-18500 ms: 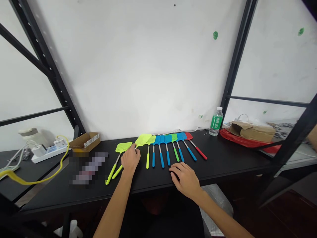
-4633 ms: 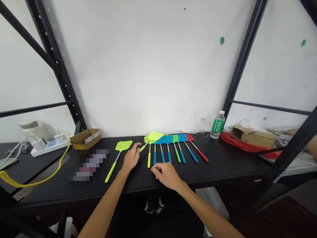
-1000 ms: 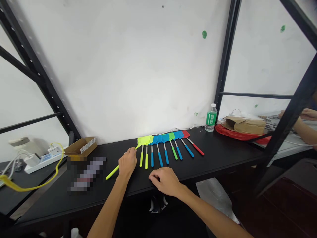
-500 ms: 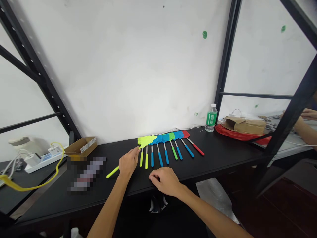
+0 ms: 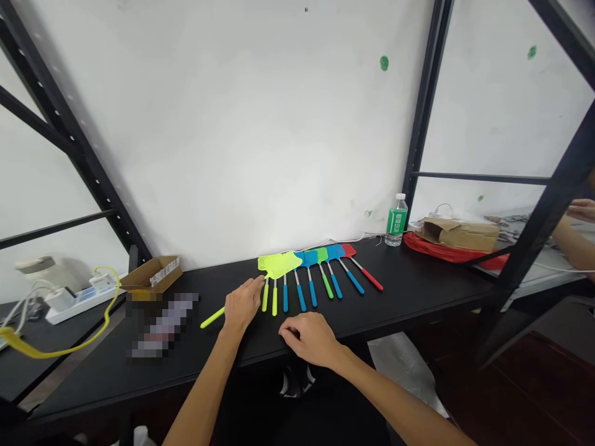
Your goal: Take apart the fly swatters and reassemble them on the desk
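My left hand (image 5: 243, 303) is closed round the shaft of a yellow fly swatter (image 5: 284, 264). Its handle (image 5: 212, 318) sticks out to the left of the hand, and its mesh head lies over the heads of other swatters. Beneath and beside it, several fly swatters are fanned in an overlapping row: yellow handles (image 5: 274, 302) at the left, then blue (image 5: 313, 294), one green (image 5: 326, 285), more blue and a red fly swatter (image 5: 370, 278) at the right end. My right hand (image 5: 310, 336) rests at the table's front edge with fingers curled in, apart from the swatters; nothing shows in it.
On the black table (image 5: 204, 359) stand an open cardboard box (image 5: 155, 279) and, by the right rack post, a water bottle (image 5: 394, 220). A blurred packet (image 5: 163, 328) lies left. Farther right are a brown carton (image 5: 465, 236) on red plastic (image 5: 427, 246) and another person's arm (image 5: 579, 238).
The held yellow swatter's head has swung flatter and to the right, covering more of the blue heads. My left hand has shifted only slightly; my right hand stays put.
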### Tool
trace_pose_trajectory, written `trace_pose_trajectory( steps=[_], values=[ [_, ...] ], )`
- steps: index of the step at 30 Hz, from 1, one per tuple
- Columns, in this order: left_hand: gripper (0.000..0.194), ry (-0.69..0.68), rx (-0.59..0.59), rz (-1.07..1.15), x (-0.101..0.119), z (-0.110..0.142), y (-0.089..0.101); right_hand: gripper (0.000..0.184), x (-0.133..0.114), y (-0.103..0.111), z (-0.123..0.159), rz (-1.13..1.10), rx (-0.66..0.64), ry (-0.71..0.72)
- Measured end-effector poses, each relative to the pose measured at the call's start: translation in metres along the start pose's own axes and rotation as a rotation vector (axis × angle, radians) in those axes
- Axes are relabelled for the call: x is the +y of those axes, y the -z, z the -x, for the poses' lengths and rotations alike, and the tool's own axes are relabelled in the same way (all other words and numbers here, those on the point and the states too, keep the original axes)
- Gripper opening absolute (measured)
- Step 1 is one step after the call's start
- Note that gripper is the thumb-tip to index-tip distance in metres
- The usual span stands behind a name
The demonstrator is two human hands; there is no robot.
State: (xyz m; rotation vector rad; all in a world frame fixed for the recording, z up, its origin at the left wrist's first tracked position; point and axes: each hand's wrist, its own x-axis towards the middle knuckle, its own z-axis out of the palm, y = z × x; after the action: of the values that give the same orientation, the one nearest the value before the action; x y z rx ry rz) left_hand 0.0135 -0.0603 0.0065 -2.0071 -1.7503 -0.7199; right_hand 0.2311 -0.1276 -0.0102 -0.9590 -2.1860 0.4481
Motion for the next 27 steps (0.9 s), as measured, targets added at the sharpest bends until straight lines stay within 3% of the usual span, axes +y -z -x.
trace_pose_trajectory(
  steps=[3,6,11,13,17,21,27],
  values=[
    [0.038,0.004,0.000,0.008,0.000,-0.001,0.002,0.023,-0.001,0.001,0.000,-0.057,0.005,-0.006],
    [0.038,0.002,0.045,0.042,0.007,-0.006,0.004,0.024,0.002,0.006,-0.010,-0.255,0.033,-0.060],
    [0.038,-0.121,0.126,0.169,0.037,-0.026,0.003,0.031,0.017,0.014,-0.059,-0.612,0.252,-0.255],
    [0.038,-0.155,0.092,0.188,0.051,-0.036,0.000,0.037,0.026,0.013,-0.082,-0.722,0.307,-0.305],
    [0.041,-0.047,-0.017,0.128,0.068,-0.048,-0.006,0.037,0.045,0.005,-0.115,-0.893,0.464,-0.332],
    [0.044,0.006,-0.074,0.068,0.073,-0.054,-0.013,0.039,0.062,-0.003,-0.131,-0.988,0.508,-0.347],
    [0.047,0.008,-0.064,0.054,0.070,-0.055,-0.024,0.036,0.071,-0.001,-0.144,-0.998,0.560,-0.383]
  ],
)
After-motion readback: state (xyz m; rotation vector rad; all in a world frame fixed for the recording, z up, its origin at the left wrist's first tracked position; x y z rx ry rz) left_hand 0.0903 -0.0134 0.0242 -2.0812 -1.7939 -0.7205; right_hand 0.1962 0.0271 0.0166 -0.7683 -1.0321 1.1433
